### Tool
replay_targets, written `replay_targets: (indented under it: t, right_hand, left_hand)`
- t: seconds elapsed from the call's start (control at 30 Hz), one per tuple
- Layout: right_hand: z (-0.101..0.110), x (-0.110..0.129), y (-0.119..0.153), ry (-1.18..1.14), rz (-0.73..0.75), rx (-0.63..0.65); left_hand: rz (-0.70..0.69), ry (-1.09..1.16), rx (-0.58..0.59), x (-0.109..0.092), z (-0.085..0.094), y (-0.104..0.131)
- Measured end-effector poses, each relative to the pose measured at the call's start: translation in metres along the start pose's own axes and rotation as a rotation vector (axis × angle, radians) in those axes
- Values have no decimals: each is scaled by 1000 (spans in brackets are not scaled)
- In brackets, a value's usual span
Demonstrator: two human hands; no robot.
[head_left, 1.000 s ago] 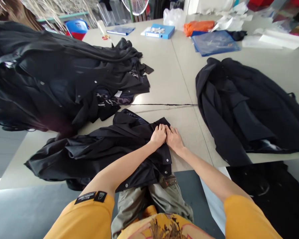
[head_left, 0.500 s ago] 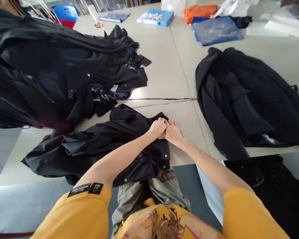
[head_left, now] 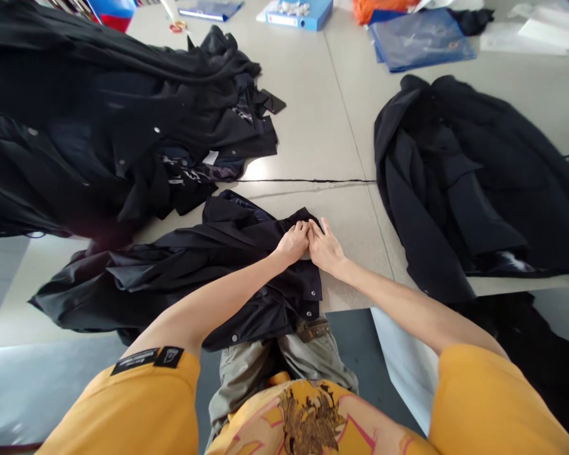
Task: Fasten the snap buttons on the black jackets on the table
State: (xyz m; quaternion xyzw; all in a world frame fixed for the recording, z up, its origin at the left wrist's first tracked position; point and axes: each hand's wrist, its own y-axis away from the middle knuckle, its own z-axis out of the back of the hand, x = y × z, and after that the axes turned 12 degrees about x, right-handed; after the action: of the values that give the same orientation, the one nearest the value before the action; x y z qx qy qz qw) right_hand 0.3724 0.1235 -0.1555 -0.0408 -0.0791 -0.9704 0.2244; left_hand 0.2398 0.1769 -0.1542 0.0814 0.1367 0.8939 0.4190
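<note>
A black jacket lies bunched across the near table edge, with silver snaps at its right end. My left hand is closed on the cloth by that end. Touching it, my right hand pinches the same edge between thumb and forefinger, its other fingers partly stretched out. The exact bit of cloth between the fingertips is hidden.
Several black jackets are heaped at the left. Another dark jacket lies spread at the right. Farther back are blue plastic folders, a blue box file and scissors. A dark crack crosses the table.
The view has tilted down slightly, so things sit higher in the picture. Both hands stay at the jacket's edge; some of my right fingers have straightened.
</note>
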Motion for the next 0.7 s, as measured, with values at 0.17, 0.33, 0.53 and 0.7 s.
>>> replay_targets:
  t: [0.17, 0.33, 0.53, 0.7]
  right_hand:
    - [-2, 1, 3, 29, -26, 12]
    - [-5, 3, 9, 31, -39, 10]
    - [-15, 10, 9, -8, -123, 30]
    - [-17, 15, 5, -75, -179, -24]
  left_hand:
    - [-1, 8, 7, -2, -1, 2]
    - [17, 31, 8, -6, -3, 5]
    - [2, 24, 23, -7, -2, 8]
    - [-8, 31, 16, -5, -2, 8]
